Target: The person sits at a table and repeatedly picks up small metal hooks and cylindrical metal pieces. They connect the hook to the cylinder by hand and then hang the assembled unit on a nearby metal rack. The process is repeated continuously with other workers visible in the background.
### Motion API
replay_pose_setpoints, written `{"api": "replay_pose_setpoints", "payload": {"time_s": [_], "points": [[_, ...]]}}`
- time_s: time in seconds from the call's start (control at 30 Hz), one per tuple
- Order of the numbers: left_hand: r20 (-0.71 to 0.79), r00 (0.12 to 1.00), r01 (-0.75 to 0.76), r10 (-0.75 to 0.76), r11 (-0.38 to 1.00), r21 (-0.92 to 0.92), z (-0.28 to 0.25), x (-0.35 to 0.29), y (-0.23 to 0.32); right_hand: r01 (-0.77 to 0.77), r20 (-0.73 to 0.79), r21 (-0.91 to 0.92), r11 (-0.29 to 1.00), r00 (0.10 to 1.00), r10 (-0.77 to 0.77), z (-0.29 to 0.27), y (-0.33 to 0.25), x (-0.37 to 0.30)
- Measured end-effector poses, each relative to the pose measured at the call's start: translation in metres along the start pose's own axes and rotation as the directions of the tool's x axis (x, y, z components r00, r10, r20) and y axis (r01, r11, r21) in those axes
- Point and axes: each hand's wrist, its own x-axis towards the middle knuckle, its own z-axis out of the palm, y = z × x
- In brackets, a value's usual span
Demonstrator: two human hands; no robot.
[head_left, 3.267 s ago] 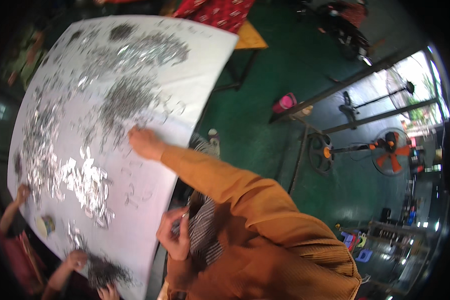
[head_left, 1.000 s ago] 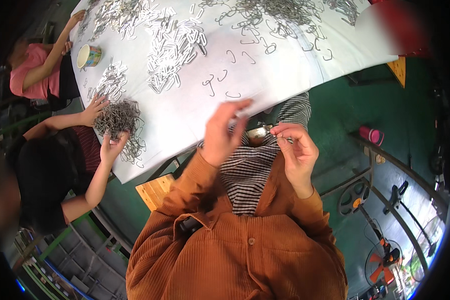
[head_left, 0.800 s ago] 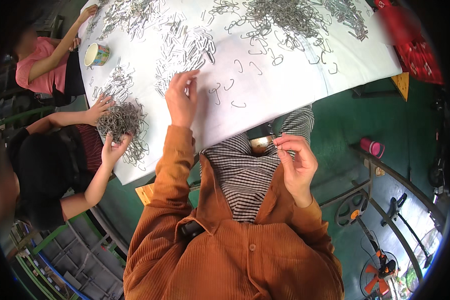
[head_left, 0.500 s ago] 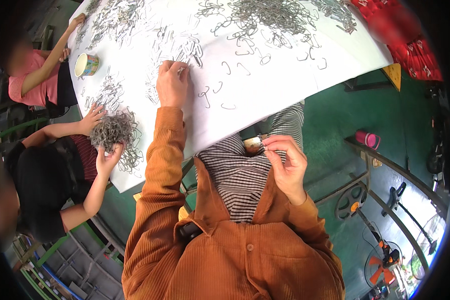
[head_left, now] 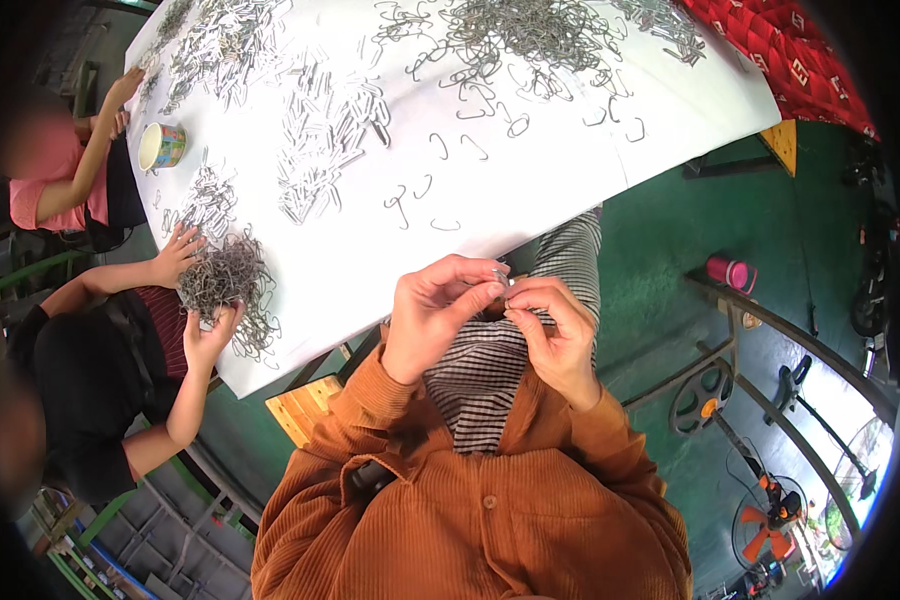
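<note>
Both my hands meet over my lap, just off the table's near edge. My left hand [head_left: 432,312] is closed, pinching a small shiny metal piece [head_left: 501,277] between thumb and fingertips. Against it, the fingertips of my right hand [head_left: 562,335] are pressed together; whatever they grip is mostly hidden. On the white-covered table [head_left: 345,270], a heap of short silver metal pieces [head_left: 320,150] lies in front of me. Dark bent wire hooks [head_left: 535,40] are piled farther back, with several loose wire hooks [head_left: 445,225] scattered toward the near edge.
At left, a person's hands [head_left: 210,335] hold a tangled clump of wire hooks [head_left: 225,275]. Another person's hand [head_left: 125,88] rests at the far left edge near a paper cup [head_left: 162,146]. A wooden stool [head_left: 305,408], a metal frame [head_left: 810,325] and a fan [head_left: 770,520] stand around.
My left hand has left the silver heap and come back toward me, meeting my right hand over the lap. My right hand has stayed nearly in place.
</note>
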Motion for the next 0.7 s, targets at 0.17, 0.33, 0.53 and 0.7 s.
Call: {"api": "replay_pose_setpoints", "payload": {"time_s": [0.17, 0.33, 0.53, 0.7], "points": [[-0.019, 1.000, -0.020, 0.022, 0.994, 0.109, 0.013, -0.003, -0.005, -0.001, -0.019, -0.043, 0.999, 1.000, 0.000, -0.003, 0.001, 0.000], [-0.002, 1.000, -0.005, 0.005, 0.965, 0.262, 0.011, -0.005, -0.004, -0.018, -0.040, -0.051, 0.999, 0.999, 0.016, -0.002, 0.005, -0.001], [0.090, 0.967, -0.249, 0.237, 0.821, 0.515, 0.017, -0.010, 0.000, -0.049, 0.005, -0.031, 0.998, 0.999, 0.049, -0.009, 0.007, -0.005], [0.094, 0.944, -0.319, 0.316, 0.806, 0.499, 0.024, -0.019, -0.002, 0.047, -0.098, -0.064, 0.997, 0.994, -0.053, -0.031, 0.016, 0.015]]}}
